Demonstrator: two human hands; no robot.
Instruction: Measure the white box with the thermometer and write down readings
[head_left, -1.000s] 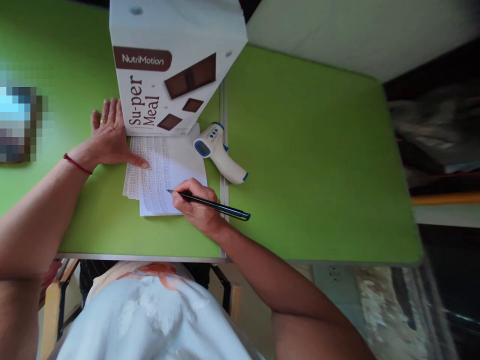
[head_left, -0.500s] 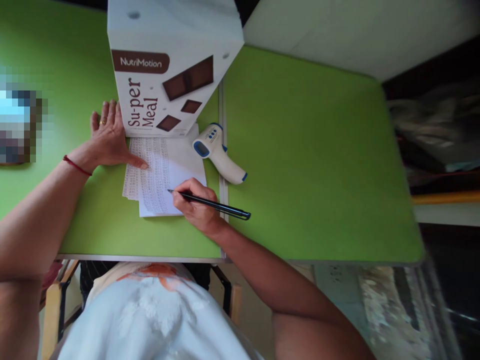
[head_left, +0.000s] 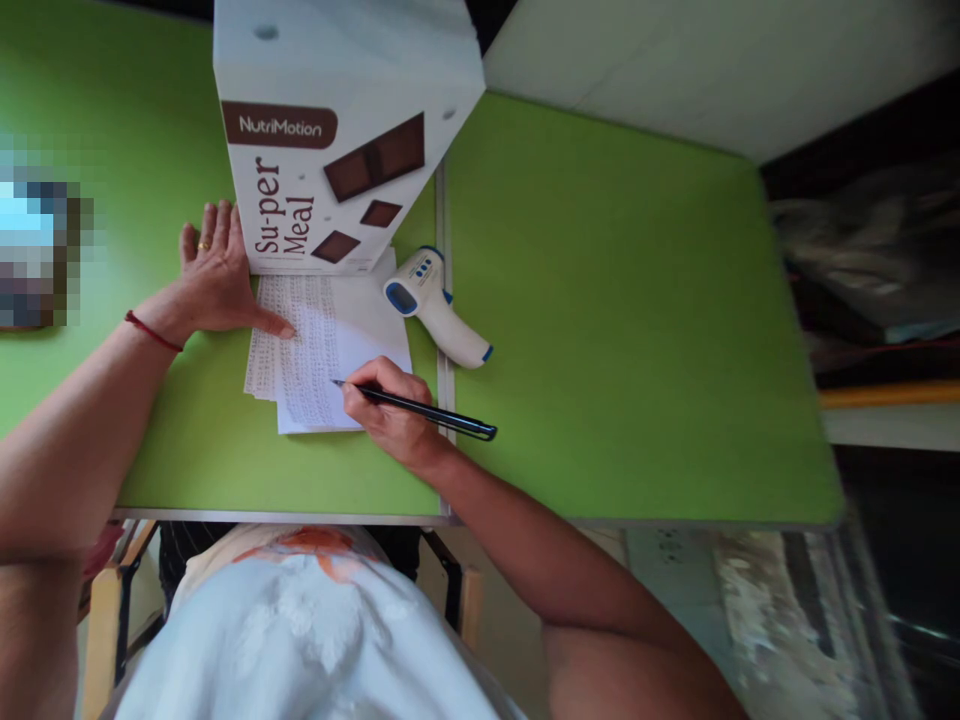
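My right hand [head_left: 396,412] grips a black pen [head_left: 439,413], its tip touching or just over a white paper sheet [head_left: 360,335] with dense rows of handwriting. Spread flat, my left hand [head_left: 219,270] lies at the left of the sheets, its thumb resting on the written paper. Its fingers reach beside the lower left edge of a tall white box [head_left: 300,235] marked "NutriMotion Su-per Meal", which stands over the top of the papers. Just right of the sheets lies a white and blue infrared thermometer [head_left: 439,305].
The green table [head_left: 630,320] has a metal seam [head_left: 442,210] running through it, right of the papers. At the far left is a pixelated, blurred-out object [head_left: 37,250]. A wooden-armed chair [head_left: 105,630] shows below the front edge. Shelves with plastic-wrapped things [head_left: 862,260] stand on the right.
The pen tip has shifted very slightly left on the sheet, along with a slight shift of the whole view. My left hand stays in place.
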